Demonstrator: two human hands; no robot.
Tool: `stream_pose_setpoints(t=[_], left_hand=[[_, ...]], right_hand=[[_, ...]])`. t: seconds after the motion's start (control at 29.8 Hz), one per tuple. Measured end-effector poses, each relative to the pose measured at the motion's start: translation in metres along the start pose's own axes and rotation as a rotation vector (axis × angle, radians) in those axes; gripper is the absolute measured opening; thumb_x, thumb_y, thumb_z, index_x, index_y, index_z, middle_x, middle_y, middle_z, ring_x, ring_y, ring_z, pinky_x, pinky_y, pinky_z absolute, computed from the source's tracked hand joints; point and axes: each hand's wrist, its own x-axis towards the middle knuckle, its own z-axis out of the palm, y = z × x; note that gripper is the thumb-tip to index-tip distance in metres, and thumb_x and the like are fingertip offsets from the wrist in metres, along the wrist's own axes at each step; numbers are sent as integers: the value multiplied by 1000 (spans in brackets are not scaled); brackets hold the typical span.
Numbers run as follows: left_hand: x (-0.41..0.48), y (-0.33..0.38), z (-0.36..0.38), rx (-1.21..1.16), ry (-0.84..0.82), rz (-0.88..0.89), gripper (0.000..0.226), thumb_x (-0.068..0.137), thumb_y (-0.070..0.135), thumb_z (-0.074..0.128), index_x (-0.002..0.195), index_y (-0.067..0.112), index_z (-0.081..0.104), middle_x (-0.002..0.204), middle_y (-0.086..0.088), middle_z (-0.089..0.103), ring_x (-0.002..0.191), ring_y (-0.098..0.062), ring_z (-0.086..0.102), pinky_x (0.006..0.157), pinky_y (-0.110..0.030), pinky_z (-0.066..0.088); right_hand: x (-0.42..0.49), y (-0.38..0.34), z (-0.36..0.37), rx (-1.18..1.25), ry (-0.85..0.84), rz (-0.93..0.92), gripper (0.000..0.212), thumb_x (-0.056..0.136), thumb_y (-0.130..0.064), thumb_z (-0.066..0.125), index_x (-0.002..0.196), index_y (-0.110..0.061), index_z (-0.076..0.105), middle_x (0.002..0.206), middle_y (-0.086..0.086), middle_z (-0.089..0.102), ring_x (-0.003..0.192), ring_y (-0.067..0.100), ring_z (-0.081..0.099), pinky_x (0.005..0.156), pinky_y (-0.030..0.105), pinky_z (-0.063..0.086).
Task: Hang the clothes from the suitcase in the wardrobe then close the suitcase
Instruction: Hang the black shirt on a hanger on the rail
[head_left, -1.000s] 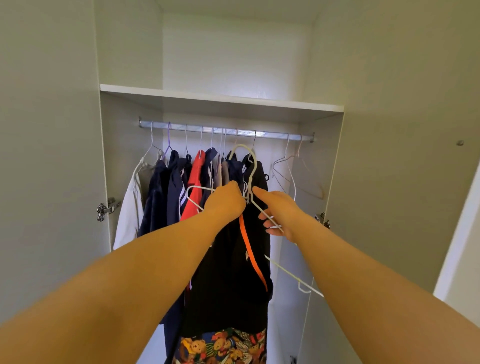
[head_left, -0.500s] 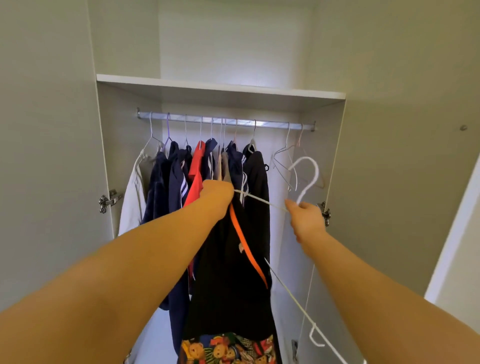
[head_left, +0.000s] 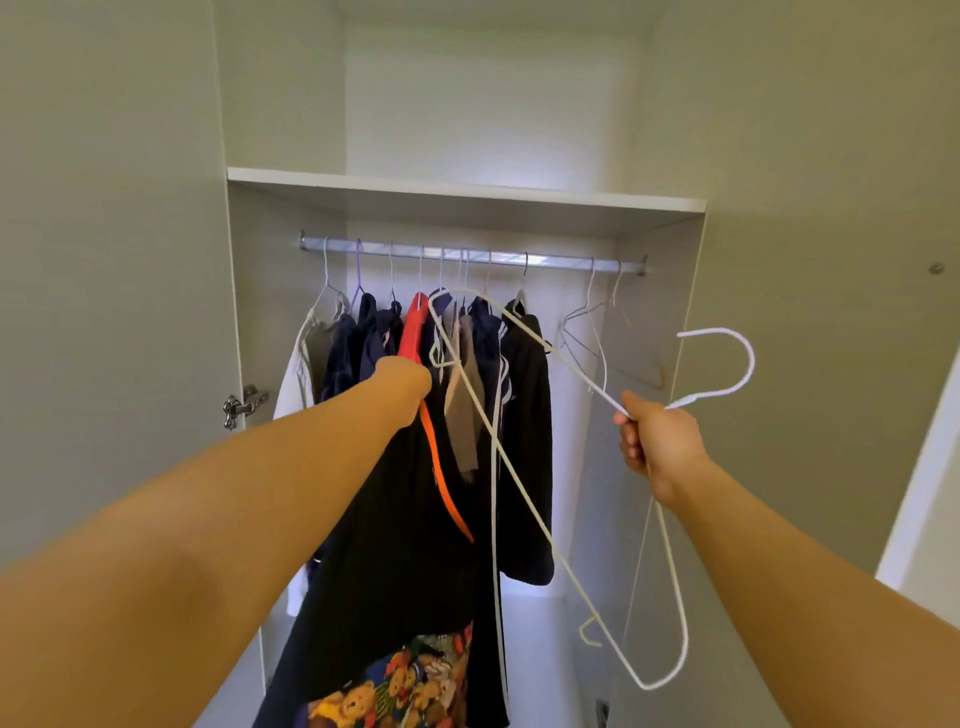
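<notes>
Hanger (head_left: 751, 364) in right hand (head_left: 657, 441): thin white coated wire, smooth. Rail (head_left: 561, 261) above it: shiny metal. Clothes (head_left: 524, 415) left of it: matt cloth.

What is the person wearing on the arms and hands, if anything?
Nothing visible. The left arm and right arm are bare, with no sleeves in view. The left hand and right hand show no gloves, watch, bracelet or rings.

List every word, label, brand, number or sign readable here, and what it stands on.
None readable.
The colourful teddy-bear print fabric shows pictures only.
The black garment with an orange strap in the left hand, the white wire hanger in the right hand and the pale wardrobe walls bear no visible lettering.
</notes>
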Motion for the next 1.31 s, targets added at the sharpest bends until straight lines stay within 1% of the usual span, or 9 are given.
stream_pose_setpoints(t=[0.07, 0.17, 0.3, 0.57, 0.84, 1.01, 1.14, 1.21, 1.31], left_hand=[[11, -3, -6, -128, 65, 38, 34, 92, 3, 48, 126, -4, 48, 87, -17, 53, 74, -23, 47, 69, -35, 48], [14, -10, -15, -152, 129, 111, 28, 93, 6, 50, 117, -9, 50, 69, -9, 43, 58, -16, 38, 49, -26, 32], [14, -17, -16, -215, 190, 150, 14, 93, 13, 51, 92, -1, 51, 66, -9, 44, 56, -17, 40, 47, -27, 30], [14, -30, -14, -414, 371, 72, 6, 93, 9, 43, 99, 12, 46, 80, -9, 49, 63, -18, 43, 60, -32, 39], [-8, -23, 33, -73, 136, 402, 5, 94, 14, 50, 91, 12, 54, 71, 6, 44, 60, -7, 40, 53, -20, 34], [-25, -16, 52, -56, 49, 484, 19, 92, 15, 53, 75, 21, 52, 73, 2, 51, 69, -17, 48, 60, -29, 38], [-42, -11, 66, -37, -35, 600, 10, 91, 12, 56, 83, 16, 59, 85, -2, 60, 79, -16, 54, 71, -25, 42], [-49, -10, 72, -29, -113, 658, 9, 90, 9, 56, 85, 14, 61, 84, -2, 61, 81, -15, 56, 67, -14, 41], [-53, -6, 72, -36, -195, 666, 10, 89, 6, 56, 94, 12, 63, 89, -9, 63, 83, -19, 58, 68, -12, 42]], right_hand=[[0, 2, -2, -45, -41, -8, 38, 95, -23, 51, 59, -11, 48, 31, -8, 30, 30, 7, 25, 34, 16, 22], [-1, 7, -6, -136, -77, 2, 37, 94, -21, 52, 59, -10, 48, 30, -9, 28, 24, 5, 22, 29, 13, 19], [-3, 13, -5, -154, -89, 33, 37, 95, -21, 52, 60, -10, 49, 31, -8, 30, 24, 4, 23, 27, 15, 21], [-15, 16, 7, -240, -135, 33, 40, 96, -23, 51, 58, -10, 49, 35, -6, 32, 32, 8, 24, 29, 16, 21], [-20, 26, -2, -344, -100, 10, 41, 96, -23, 50, 57, -10, 52, 51, 3, 34, 45, 14, 26, 32, 16, 23], [-21, 27, 3, -380, -112, -2, 40, 95, -22, 51, 57, -10, 54, 51, 3, 36, 44, 14, 29, 33, 16, 25], [-21, 27, 18, -407, -102, -50, 41, 95, -20, 52, 56, -10, 55, 52, 1, 40, 48, 13, 34, 48, 21, 27], [-19, 26, 24, -407, -80, -73, 41, 95, -19, 51, 56, -10, 54, 51, 1, 41, 48, 13, 35, 48, 22, 29], [-16, 23, 31, -393, -52, -97, 38, 96, -19, 50, 59, -11, 55, 53, 1, 44, 47, 12, 36, 48, 22, 31]])
